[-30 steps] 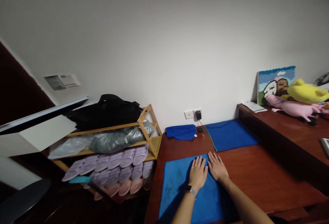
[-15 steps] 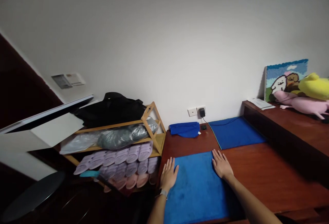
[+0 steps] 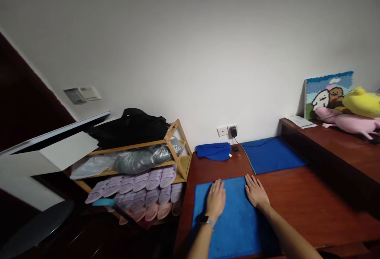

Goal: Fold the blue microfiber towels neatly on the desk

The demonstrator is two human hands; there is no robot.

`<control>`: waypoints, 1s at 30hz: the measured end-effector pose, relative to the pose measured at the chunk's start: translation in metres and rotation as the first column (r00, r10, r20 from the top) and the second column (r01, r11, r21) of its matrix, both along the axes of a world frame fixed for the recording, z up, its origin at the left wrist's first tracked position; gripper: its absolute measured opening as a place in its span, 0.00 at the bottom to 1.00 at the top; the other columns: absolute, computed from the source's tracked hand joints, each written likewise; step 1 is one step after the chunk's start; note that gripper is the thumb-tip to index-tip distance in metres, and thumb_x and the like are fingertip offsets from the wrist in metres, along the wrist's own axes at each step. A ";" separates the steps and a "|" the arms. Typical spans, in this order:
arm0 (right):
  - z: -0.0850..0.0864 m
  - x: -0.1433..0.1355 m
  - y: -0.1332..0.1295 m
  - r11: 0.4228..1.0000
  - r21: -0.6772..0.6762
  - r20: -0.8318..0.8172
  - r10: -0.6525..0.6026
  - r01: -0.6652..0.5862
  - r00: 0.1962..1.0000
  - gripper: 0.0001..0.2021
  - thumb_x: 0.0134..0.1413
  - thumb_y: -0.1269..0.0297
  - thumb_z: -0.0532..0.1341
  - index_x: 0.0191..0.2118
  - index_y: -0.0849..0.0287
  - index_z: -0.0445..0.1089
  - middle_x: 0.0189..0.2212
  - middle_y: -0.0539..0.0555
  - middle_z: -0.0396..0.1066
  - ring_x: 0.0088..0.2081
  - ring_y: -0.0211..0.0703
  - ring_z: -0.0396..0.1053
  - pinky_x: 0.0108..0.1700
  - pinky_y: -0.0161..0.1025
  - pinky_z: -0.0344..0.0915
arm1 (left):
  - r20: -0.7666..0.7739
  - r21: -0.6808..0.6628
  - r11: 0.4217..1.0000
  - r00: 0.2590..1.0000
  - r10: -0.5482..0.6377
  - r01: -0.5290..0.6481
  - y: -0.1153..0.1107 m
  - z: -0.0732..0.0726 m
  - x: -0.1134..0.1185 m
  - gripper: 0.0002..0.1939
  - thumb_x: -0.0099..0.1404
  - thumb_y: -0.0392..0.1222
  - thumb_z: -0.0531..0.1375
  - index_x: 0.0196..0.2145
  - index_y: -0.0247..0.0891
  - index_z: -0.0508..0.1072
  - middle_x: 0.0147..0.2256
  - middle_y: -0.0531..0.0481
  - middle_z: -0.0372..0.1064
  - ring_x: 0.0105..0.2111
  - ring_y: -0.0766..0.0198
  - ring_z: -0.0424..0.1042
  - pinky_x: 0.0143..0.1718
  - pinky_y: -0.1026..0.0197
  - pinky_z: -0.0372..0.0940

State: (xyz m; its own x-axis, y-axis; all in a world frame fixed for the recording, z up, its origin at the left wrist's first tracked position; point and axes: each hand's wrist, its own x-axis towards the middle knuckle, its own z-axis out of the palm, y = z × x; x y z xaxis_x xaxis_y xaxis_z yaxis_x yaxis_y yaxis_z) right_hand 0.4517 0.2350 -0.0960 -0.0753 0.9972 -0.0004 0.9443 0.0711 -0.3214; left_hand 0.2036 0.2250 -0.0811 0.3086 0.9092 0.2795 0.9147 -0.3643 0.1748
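Observation:
A bright blue towel [image 3: 234, 227] lies spread flat on the reddish-brown wooden table [image 3: 314, 207]. My left hand [image 3: 216, 199] rests flat on the towel's left half, fingers stretched forward close to its far edge; a watch is on that wrist. Over the towel's right edge, near the far right corner, lies my right hand [image 3: 255, 191], palm down with the fingers a little apart. Neither hand grips anything. Behind them a darker blue towel [image 3: 273, 156] is laid flat, and a folded blue cloth [image 3: 213, 151] sits against the wall.
A wooden rack [image 3: 178, 148] on the left holds lilac and pink slippers [image 3: 139, 179], plastic-wrapped items and a black bag [image 3: 130, 128]. A plugged-in adapter [image 3: 233, 131] trails a cable across the darker towel. Plush toys [image 3: 350, 122] and a dog picture [image 3: 328, 94] occupy the raised ledge.
My left hand has moved right, from the towel's left edge onto its surface. My right hand has stayed at the right edge. The view has shifted slightly.

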 end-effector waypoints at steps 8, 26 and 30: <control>-0.005 0.003 0.001 0.999 0.008 0.037 0.036 -0.036 0.999 0.32 0.70 0.57 0.40 0.76 0.59 0.48 0.76 0.51 0.43 0.76 0.48 0.39 0.75 0.50 0.39 | 0.042 -0.066 0.984 0.986 -0.161 0.164 0.005 -0.024 0.107 0.29 0.78 0.42 0.43 0.71 0.40 0.61 0.70 0.45 0.61 0.71 0.57 0.58 0.72 0.46 0.55; -0.004 0.000 0.000 1.000 0.015 0.048 -0.005 0.005 0.999 0.33 0.71 0.55 0.39 0.76 0.58 0.48 0.76 0.50 0.44 0.76 0.47 0.41 0.75 0.50 0.39 | -0.129 -0.060 0.957 0.953 0.274 -0.284 0.010 -0.013 -0.099 0.31 0.76 0.48 0.45 0.73 0.37 0.58 0.71 0.40 0.56 0.72 0.49 0.55 0.72 0.40 0.51; 0.001 0.000 -0.002 1.000 0.000 0.050 -0.009 0.009 0.999 0.33 0.71 0.55 0.39 0.76 0.59 0.47 0.76 0.50 0.44 0.76 0.47 0.41 0.75 0.49 0.38 | -0.126 -0.031 0.972 0.966 0.228 -0.234 0.006 -0.006 -0.067 0.32 0.73 0.41 0.46 0.72 0.33 0.59 0.73 0.40 0.53 0.73 0.52 0.51 0.74 0.44 0.47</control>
State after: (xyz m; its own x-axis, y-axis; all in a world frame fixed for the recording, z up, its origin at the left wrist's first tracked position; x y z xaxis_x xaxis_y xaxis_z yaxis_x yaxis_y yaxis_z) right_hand 0.4514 0.2330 -0.0950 -0.0662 0.9978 -0.0047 0.9598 0.0624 -0.2735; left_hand 0.1370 0.2313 -0.0871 0.1177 0.9706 0.2101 0.9884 -0.1350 0.0699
